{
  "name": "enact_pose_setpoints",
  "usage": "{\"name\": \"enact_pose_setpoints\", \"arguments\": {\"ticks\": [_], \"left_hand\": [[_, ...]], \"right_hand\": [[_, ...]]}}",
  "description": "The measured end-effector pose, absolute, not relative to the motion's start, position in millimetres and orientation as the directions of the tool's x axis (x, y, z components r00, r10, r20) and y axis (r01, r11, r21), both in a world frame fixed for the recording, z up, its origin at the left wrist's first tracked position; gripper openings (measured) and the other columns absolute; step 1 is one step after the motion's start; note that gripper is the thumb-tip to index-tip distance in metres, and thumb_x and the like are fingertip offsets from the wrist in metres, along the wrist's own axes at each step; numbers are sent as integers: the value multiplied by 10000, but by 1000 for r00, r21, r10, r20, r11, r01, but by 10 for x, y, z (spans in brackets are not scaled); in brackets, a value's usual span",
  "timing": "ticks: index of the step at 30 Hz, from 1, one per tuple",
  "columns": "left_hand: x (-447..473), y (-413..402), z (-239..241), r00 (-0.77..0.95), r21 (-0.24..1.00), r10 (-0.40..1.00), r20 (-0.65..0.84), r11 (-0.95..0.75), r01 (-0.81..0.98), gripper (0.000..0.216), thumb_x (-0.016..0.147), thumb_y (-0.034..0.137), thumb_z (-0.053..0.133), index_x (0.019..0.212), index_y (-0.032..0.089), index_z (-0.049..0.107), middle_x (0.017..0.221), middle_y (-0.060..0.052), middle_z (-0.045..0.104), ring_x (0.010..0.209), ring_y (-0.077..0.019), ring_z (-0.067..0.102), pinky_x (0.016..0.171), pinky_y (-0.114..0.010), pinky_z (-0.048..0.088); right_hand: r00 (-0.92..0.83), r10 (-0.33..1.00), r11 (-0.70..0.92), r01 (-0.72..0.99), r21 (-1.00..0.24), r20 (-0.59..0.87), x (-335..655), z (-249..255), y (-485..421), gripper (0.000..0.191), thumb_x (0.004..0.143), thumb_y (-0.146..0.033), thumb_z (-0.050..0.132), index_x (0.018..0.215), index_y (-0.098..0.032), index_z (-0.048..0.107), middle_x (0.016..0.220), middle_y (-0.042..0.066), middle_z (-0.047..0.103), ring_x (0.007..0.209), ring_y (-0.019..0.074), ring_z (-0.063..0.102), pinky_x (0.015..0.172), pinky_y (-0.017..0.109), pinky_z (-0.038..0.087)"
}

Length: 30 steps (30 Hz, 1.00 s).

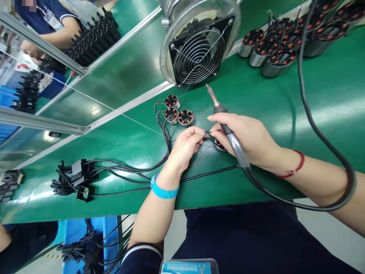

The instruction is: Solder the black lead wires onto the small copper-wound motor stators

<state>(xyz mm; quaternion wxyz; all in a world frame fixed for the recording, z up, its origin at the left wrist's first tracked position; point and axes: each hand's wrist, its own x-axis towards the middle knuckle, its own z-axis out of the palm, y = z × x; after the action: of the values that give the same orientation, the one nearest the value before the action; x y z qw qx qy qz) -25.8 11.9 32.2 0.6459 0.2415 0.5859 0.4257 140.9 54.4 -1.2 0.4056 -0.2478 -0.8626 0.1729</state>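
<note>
My right hand (248,137) is closed round a soldering iron (235,146), whose bare metal tip points up and away from me. Its thumb and a fingertip also meet at thin wires (207,134). The fingers of my left hand (189,144) pinch the same wires from the other side. Just under the right fingers sits a motor stator (220,144) with copper windings, partly hidden by the hand. Three more stators, one of them in front (185,118), stand beyond my left hand, with black cables (159,163) running from them to the left.
A fan with a wire guard (198,57) stands at the back. Several larger stators (278,61) are grouped at the right. Black boxes (81,171) with coiled cables lie left. The iron's cord (305,95) loops over my right forearm. A thin strand (114,110) crosses the bench. A co-worker's arm (61,36) is across the frame.
</note>
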Motion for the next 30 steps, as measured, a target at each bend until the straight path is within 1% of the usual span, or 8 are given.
{"name": "enact_pose_setpoints", "arguments": {"ticks": [6,8,12,14,18,23,24,30], "left_hand": [[-253,112,321,-28,823,850,-526,500,-269,209,905,99,560,700,141,549,547,69,464,384,-5,297,398,-131,177],[-249,107,333,-27,823,849,-527,503,-262,213,907,93,553,699,142,548,545,69,466,384,-6,301,399,-131,181],[-239,100,364,-29,824,846,-532,510,-247,236,909,80,548,682,143,529,540,68,467,392,-7,311,405,-131,185],[-234,98,376,-24,826,847,-531,511,-239,253,920,86,545,675,143,522,539,66,466,397,-8,311,407,-134,185],[-232,90,391,-9,835,854,-520,506,-217,256,926,63,533,680,137,533,526,69,450,407,-11,307,415,-144,187],[-253,79,415,4,853,872,-489,479,-206,250,913,47,548,681,141,533,516,74,441,427,-18,311,435,-152,213],[-257,79,421,2,856,875,-483,473,-207,255,908,43,552,675,143,527,511,76,437,432,-19,311,442,-152,221],[-265,87,433,-10,874,889,-458,449,-186,271,867,8,568,641,146,509,509,83,429,463,-22,325,487,-153,265]], "right_hand": [[-517,702,705,407,-581,490,1454,95,416,361,957,-226,525,1314,-198,480,988,55,692,846,215,682,745,351,539],[-537,684,726,439,-529,493,1458,113,342,337,947,-230,528,1280,-188,500,954,54,677,809,221,652,716,354,509],[-571,665,745,555,-371,481,1416,44,219,254,969,-249,484,1203,-197,568,847,42,662,758,246,582,656,357,422],[-526,685,719,596,-356,503,1393,1,191,247,976,-250,482,1202,-198,569,859,46,677,771,248,583,674,360,412],[-469,711,695,580,-424,524,1376,13,195,284,952,-216,533,1235,-190,531,874,41,698,787,246,624,701,365,420],[-454,760,650,552,-522,465,1357,142,221,313,939,-182,543,1244,-243,506,871,15,704,782,248,677,711,380,451],[-461,759,650,556,-518,459,1352,164,226,306,943,-179,534,1241,-240,507,869,17,706,782,247,684,709,378,453],[-556,685,727,568,-386,470,1324,227,263,229,977,-207,482,1199,-195,534,840,41,714,725,230,685,629,340,435]]}}
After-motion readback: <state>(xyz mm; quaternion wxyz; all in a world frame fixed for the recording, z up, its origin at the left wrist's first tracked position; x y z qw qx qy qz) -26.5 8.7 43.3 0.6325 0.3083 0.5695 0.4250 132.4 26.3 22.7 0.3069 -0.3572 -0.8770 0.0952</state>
